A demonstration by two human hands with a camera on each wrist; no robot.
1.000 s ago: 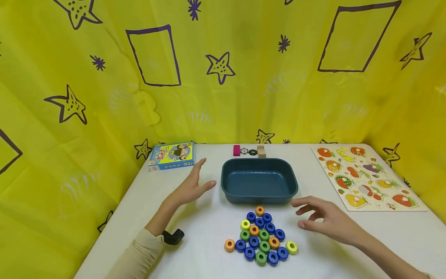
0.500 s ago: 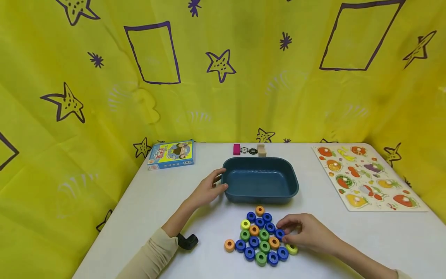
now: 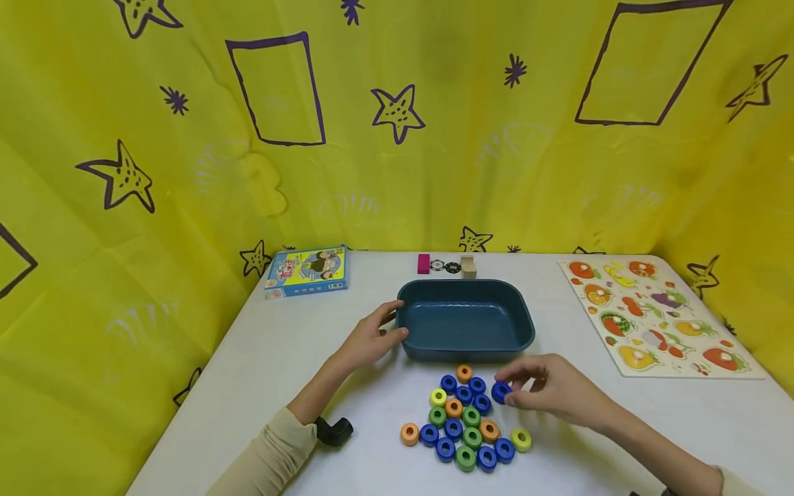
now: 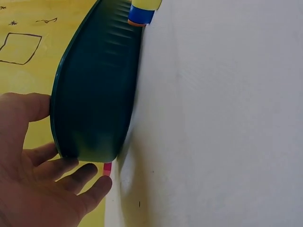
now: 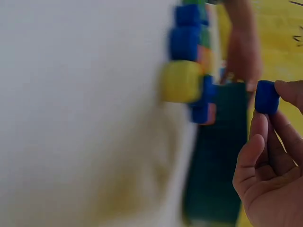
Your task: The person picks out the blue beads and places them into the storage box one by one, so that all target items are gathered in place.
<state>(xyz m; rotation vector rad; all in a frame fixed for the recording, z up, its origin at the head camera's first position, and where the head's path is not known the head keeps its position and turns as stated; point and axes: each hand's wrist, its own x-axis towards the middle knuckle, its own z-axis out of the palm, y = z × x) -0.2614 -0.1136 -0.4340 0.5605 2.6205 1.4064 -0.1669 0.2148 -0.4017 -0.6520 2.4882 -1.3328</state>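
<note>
A blue ring-shaped bead [image 3: 502,393] is pinched between the thumb and fingertips of my right hand [image 3: 561,389], raised off the white table. In the right wrist view that bead [image 5: 267,97] shows side-on. My left hand [image 3: 370,337] holds the left end of a dark teal tub [image 3: 465,355], thumb and fingers at its rim. The left wrist view shows the thumb and fingertips against the tub's edge [image 4: 56,113]. In front of the tub lies a cluster of blue, green, orange and yellow beads [image 3: 471,417]. Inside the tub only its bare bottom shows.
A blue and yellow box [image 3: 307,272] lies at the back left. Behind the tub stand a pink block [image 3: 424,264], two chips [image 3: 445,266] and a wooden block [image 3: 468,267]. A fruit picture board [image 3: 660,317] lies at the right. A yellow patterned curtain [image 3: 397,172] surrounds the table.
My left hand has moved right and taken hold of the tub. My right hand has reached to the beads, gripped a blue one and lifted it away from the cluster toward the tub.
</note>
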